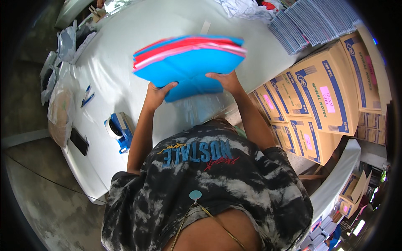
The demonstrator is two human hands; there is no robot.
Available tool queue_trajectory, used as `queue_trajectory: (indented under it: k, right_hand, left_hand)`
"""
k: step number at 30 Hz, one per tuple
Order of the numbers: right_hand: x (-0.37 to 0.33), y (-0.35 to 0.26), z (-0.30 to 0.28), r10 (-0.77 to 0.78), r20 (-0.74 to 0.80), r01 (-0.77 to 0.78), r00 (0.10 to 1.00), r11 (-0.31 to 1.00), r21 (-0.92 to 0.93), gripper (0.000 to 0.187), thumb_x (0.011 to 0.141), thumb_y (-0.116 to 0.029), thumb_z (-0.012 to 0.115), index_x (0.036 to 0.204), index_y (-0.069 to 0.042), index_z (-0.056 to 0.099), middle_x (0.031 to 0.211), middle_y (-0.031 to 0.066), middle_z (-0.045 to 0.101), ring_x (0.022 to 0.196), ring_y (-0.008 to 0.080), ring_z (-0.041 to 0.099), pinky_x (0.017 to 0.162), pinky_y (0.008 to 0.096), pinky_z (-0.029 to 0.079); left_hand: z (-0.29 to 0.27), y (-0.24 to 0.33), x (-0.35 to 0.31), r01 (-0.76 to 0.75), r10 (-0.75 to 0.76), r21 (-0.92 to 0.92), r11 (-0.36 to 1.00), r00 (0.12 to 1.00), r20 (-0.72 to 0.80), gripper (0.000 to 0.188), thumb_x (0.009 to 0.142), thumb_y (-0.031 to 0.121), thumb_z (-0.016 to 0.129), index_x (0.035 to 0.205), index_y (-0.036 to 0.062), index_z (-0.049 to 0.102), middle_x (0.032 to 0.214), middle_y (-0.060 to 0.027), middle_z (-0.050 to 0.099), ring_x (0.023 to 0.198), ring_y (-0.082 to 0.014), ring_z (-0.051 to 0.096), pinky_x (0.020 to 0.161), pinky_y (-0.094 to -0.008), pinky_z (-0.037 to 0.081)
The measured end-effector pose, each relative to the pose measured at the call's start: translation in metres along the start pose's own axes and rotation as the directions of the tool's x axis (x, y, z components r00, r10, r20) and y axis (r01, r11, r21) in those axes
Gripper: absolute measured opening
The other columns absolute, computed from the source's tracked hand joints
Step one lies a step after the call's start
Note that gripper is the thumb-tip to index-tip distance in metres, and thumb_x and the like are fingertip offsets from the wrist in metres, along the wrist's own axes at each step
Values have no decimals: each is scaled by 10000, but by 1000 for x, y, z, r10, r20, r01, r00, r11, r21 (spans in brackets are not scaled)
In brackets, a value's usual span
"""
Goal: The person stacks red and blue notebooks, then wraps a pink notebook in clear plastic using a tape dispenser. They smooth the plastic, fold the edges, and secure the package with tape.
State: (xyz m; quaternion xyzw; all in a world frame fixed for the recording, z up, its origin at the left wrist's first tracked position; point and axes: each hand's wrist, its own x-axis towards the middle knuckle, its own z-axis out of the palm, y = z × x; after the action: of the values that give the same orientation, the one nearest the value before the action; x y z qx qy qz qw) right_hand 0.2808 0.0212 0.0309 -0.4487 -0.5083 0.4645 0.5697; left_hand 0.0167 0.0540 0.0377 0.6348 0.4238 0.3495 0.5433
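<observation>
A stack of coloured sheets (pixel 192 67), blue on the near face with red, pink and more blue layers behind, is held up above the white table (pixel 176 115). My left hand (pixel 160 93) grips its lower left part, thumb pressed on the blue face. On the lower right, my right hand (pixel 226 80) grips it the same way. The fingers behind the stack are hidden. Its upper edges look slightly smeared by motion, and I cannot tell whether the sheets are paper or thin plastic.
Left on the table are a blue tape dispenser (pixel 120 131), a blue pen (pixel 87 97), a dark phone (pixel 79 141) and a plastic-wrapped bundle (pixel 61 106). Piles of spiral notebooks (pixel 312 25) lie far right. Stacked cardboard boxes (pixel 324 96) stand close by my right arm.
</observation>
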Motion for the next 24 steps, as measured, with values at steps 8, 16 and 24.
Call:
queue_trajectory:
  k: [8,16,24]
  right_hand:
    - [11,-104,-17,-140,202,240,969,716,-655,265,707,-154,648,961,-87,685,733,162,634,628,278,625,608,329,477]
    - [24,-156,0,-66,224,216,972,620,-754,287,695,-193,619,959,-103,686,769,192,617,686,343,608,653,355,480]
    - [24,-138,-5,-97,226,236,969,630,-740,293,685,-206,625,947,-89,686,765,215,606,690,359,603,661,366,480]
  left_hand:
    - [-20,167,-17,-406,634,610,680,744,-211,948,502,302,870,1265,10,388,1314,-190,412,1191,-295,420,977,-381,348]
    - [-20,207,-16,-722,878,568,395,479,0,781,448,281,876,1109,45,532,1006,-102,539,834,-202,549,712,-279,456]
    - [-7,193,-26,-595,757,649,474,652,46,362,520,103,800,850,95,650,994,-78,571,960,-249,536,738,-332,440]
